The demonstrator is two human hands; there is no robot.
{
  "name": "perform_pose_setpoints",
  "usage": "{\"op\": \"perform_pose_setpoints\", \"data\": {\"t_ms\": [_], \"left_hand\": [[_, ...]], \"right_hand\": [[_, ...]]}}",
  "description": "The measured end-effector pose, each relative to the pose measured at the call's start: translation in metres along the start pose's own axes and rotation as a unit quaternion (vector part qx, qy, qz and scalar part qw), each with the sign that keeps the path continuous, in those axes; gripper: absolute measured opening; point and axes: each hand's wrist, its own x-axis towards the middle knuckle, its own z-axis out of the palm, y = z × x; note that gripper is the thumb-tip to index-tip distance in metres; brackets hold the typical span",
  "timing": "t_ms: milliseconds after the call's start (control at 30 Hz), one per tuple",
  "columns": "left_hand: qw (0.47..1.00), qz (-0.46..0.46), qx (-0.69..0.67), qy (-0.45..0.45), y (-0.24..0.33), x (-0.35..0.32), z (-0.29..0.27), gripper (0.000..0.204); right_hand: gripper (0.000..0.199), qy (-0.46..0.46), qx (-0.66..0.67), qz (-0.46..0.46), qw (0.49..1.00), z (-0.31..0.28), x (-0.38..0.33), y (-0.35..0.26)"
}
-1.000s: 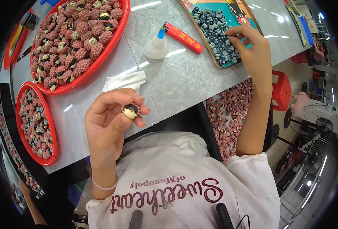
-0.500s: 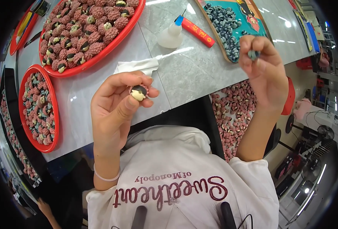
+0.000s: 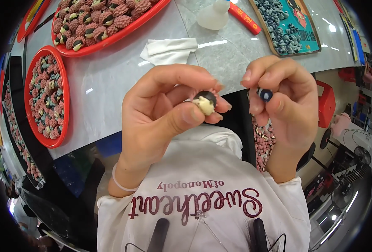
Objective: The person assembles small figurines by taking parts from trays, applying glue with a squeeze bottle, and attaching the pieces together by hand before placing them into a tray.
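In my left hand (image 3: 165, 111) a small pink figurine (image 3: 205, 103) with a cream face and black hair is pinched between thumb and fingers. Its pink body is mostly hidden behind my fingers. My right hand (image 3: 284, 92), a short gap to the right, grips a tiny dark-blue piece (image 3: 265, 94) with a pale spot between thumb and fingertips. Both hands are held up above my lap, near the table's front edge. Several similar dark-blue pieces (image 3: 274, 14) lie on a teal picture tray (image 3: 305, 40) with a wooden rim at the far right.
A large red tray (image 3: 110, 40) of pink figurines stands at the far left, with a smaller red basket (image 3: 64, 126) of mixed pieces nearer. A folded white cloth (image 3: 169, 50), a white squeeze bottle (image 3: 213, 17) and a red stick (image 3: 244, 19) lie on the grey table (image 3: 97, 92). More pink pieces (image 3: 265, 140) sit below the edge.
My right hand has come down and left from beside the teal tray with the dark-blue piece. My left hand has moved right with the figurine, so the two are closer. The view has shifted.
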Motion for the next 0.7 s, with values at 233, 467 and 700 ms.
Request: {"op": "perform_pose_setpoints", "data": {"t_ms": [233, 467, 700], "left_hand": [[0.999, -0.014, 0.032, 0.030, 0.002, -0.007, 0.003, 0.043], [0.997, 0.037, 0.066, 0.021, -0.004, -0.008, -0.002, 0.044], [0.989, 0.080, 0.122, 0.007, 0.001, -0.006, -0.007, 0.039]], "right_hand": [[0.023, -0.077, -0.304, -0.251, 0.916, 0.014, 0.006, 0.001], [0.031, -0.065, -0.358, -0.298, 0.883, 0.019, 0.003, 0.000], [0.030, -0.017, -0.414, -0.383, 0.826, 0.034, 0.003, 0.006]]}}
